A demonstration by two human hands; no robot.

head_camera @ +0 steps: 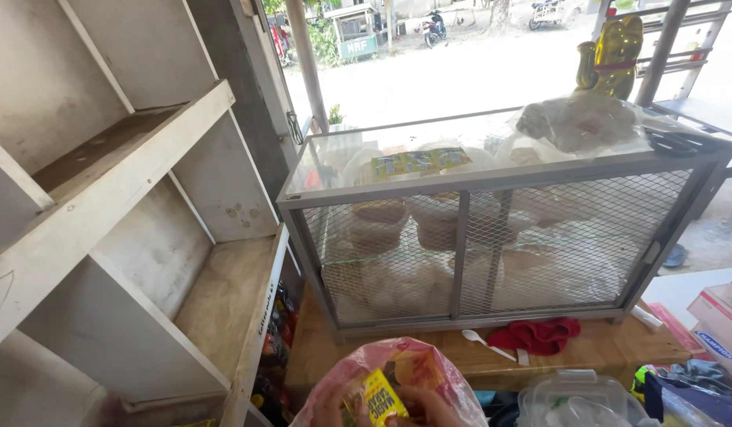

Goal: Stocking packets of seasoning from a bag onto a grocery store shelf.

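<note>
At the bottom middle of the head view both my hands are inside a pink see-through plastic bag [397, 356]. My left hand [328, 405] grips the bag's left side from within. My right hand [431, 405] pinches a small yellow snack packet [384, 398] with dark print; only the fingers show above the frame's lower edge. The bag hangs in front of a wooden counter [619, 348].
A metal mesh cabinet [492, 237] with a glass top holds bagged goods; a bag of round pieces [579, 122] and a gold cat figure [611, 55] stand on it. White wooden shelves [128, 205] rise at left. A red cloth [540, 334], white spoon [486, 343], clear plastic container [579, 399] and boxes [722, 316] lie nearby.
</note>
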